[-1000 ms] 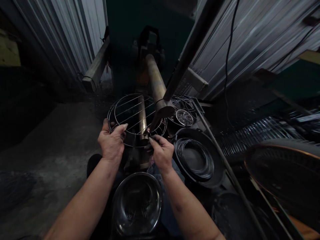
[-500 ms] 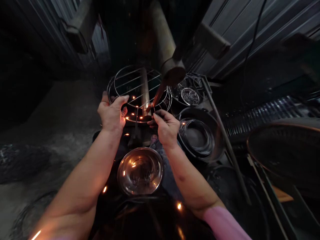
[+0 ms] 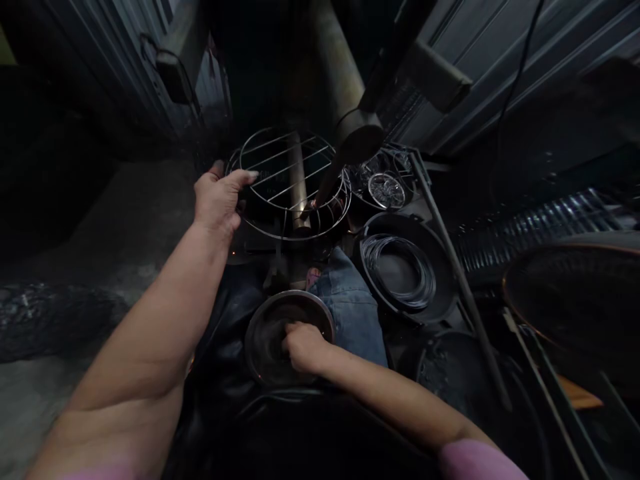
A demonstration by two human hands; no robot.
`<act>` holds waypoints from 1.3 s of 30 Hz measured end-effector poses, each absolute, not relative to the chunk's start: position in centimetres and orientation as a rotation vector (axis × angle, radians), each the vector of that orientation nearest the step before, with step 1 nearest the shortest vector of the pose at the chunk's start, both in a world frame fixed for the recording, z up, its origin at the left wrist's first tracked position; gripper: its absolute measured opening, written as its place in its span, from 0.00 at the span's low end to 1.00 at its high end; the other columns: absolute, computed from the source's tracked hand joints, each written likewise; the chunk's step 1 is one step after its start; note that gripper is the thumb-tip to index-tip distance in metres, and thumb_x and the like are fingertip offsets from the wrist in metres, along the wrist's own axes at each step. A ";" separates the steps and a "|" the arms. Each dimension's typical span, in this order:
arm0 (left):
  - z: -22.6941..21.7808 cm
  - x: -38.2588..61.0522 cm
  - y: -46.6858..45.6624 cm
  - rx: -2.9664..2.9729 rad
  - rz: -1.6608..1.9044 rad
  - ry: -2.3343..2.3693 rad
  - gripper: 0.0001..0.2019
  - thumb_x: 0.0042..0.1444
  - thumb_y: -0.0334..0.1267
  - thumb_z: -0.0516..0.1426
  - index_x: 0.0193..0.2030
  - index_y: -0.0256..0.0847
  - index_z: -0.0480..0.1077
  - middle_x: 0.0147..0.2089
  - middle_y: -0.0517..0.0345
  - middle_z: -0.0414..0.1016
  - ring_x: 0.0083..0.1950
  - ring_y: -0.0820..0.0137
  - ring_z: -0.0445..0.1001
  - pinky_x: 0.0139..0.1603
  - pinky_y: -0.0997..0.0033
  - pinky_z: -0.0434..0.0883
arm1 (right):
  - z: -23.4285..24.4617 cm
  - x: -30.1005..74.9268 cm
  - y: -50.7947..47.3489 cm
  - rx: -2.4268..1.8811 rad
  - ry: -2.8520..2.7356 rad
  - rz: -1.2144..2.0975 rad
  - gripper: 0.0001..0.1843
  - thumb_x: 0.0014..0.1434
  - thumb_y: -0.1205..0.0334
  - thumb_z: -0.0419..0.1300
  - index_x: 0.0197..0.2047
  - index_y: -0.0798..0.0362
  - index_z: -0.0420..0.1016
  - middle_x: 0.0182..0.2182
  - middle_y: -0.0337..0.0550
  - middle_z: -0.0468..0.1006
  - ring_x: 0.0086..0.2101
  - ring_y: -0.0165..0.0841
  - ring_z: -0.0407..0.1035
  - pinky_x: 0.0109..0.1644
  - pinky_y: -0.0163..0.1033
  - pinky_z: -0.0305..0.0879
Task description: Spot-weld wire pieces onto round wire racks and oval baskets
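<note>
At lower centre of the frame, the right hand (image 3: 305,347) rests inside a steel bowl (image 3: 265,340), its fingers curled inward. The hand is blurred, and whether it has hold of anything cannot be determined. A denim-covered knee (image 3: 350,307) lies just beside the bowl. Left of centre, the left hand (image 3: 217,200) is closed on the outer ring of a round wire rack (image 3: 280,167), with the fingers hooked over the edge. At centre, a brass-coloured post (image 3: 299,180) shows through the rack, and the narrow tip of a thick metal pipe (image 3: 345,73) meets the rack near that post. Right of the rack, a black pan (image 3: 440,293) holds a coil of wire (image 3: 397,270), and a pile of wire rings (image 3: 385,190) lies beyond it. At far right sits a large dark dish (image 3: 565,293) with a copper-coloured rim. Along the upper right runs a corrugated metal wall (image 3: 465,80), with a black cable (image 3: 520,67) hanging against it.
</note>
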State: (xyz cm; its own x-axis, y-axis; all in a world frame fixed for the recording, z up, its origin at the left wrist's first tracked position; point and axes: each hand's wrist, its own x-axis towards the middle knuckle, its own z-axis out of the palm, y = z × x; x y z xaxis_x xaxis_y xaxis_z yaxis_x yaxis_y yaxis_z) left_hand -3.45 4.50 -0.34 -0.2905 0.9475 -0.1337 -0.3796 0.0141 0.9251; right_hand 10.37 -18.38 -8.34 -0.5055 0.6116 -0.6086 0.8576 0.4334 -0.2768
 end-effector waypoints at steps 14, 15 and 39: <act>0.9 -1.8 -2.1 0.522 1.680 1.086 0.20 0.32 0.33 0.68 0.35 0.40 0.68 0.32 0.64 0.66 0.27 0.77 0.67 0.26 0.77 0.66 | -0.7 14.7 -11.0 2.753 2.715 -1.310 0.11 0.58 0.61 0.57 0.39 0.52 0.80 0.31 0.42 0.80 0.30 0.33 0.74 0.38 0.38 0.70; 0.8 -1.6 -2.4 0.528 1.690 1.075 0.20 0.33 0.34 0.68 0.35 0.40 0.68 0.33 0.63 0.66 0.27 0.77 0.67 0.26 0.77 0.66 | -0.4 14.5 -10.3 2.869 2.702 -1.208 0.11 0.57 0.61 0.57 0.37 0.52 0.80 0.30 0.42 0.80 0.30 0.33 0.73 0.37 0.37 0.70; 0.4 -1.6 -2.4 0.541 1.713 0.978 0.20 0.35 0.32 0.68 0.38 0.40 0.72 0.37 0.60 0.71 0.29 0.75 0.70 0.29 0.75 0.69 | -1.0 12.1 -7.5 3.248 1.899 -2.421 0.12 0.47 0.57 0.65 0.32 0.58 0.79 0.17 0.36 0.74 0.17 0.27 0.66 0.18 0.30 0.62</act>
